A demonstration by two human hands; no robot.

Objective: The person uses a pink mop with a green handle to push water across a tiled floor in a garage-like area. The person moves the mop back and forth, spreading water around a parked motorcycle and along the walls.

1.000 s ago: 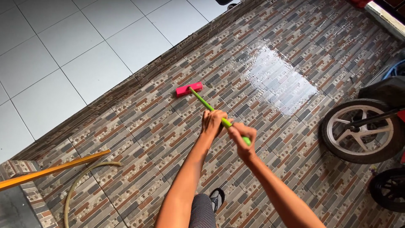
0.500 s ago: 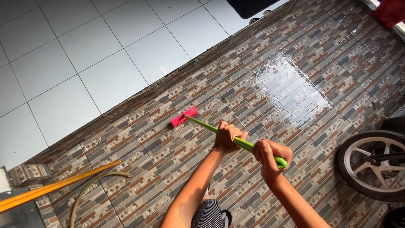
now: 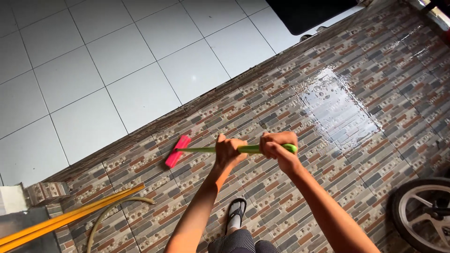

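Left hand (image 3: 228,151): grip closed around green handle (image 3: 201,150), nearer the head end. Right hand (image 3: 277,145): grip closed around the same handle at its upper end, just beside the left hand. Long-handled brush: pink brush head (image 3: 177,151) down on the patterned brick-look floor tiles (image 3: 281,201), close to the low step edging the white tiled floor (image 3: 117,61); handle lying almost level across the view. Wet puddle (image 3: 340,110) on the patterned tiles, beyond the right hand. Yellow pole (image 3: 70,216) and tan hose (image 3: 101,218) lower left. Sandalled foot (image 3: 236,213) below the hands. Wheel (image 3: 424,213) at lower right edge. Dark mat (image 3: 309,11) at top.
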